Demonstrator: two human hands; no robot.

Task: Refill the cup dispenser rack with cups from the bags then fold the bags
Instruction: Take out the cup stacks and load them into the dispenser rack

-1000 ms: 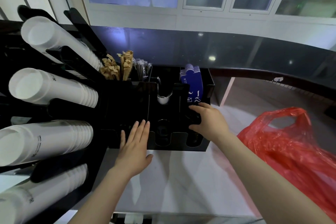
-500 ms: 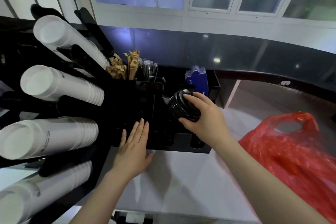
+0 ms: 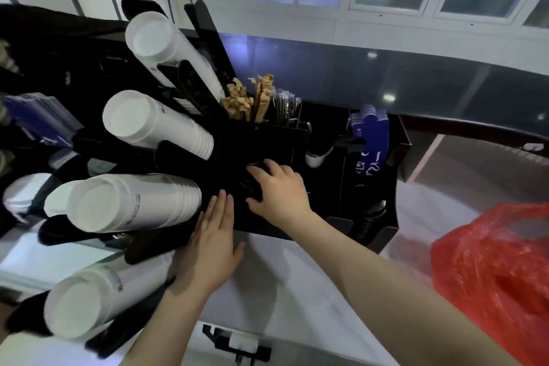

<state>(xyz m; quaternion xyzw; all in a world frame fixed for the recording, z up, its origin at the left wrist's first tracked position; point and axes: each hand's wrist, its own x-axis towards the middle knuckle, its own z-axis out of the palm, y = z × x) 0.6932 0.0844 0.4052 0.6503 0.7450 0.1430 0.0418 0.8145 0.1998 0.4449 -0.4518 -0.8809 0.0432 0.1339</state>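
Observation:
A black cup dispenser rack on the left holds several slanted stacks of white paper cups. Beside it stands a black condiment organizer. My right hand grips a stack of black lids against the organizer's left front compartment. My left hand lies flat with straight fingers against the organizer's lower front, just left of the right hand. A red plastic bag sits crumpled on the white counter at the right.
The organizer holds brown packets, wrapped stirrers, blue sleeves and more black lids. A dark raised counter runs behind. White countertop lies in front. More blue sleeves sit far left.
My right hand pulled a stack of black lids from the organizer's right compartment and carried it left to the left front compartment. The left hand stayed pressed on the organizer. The camera view shifted right.

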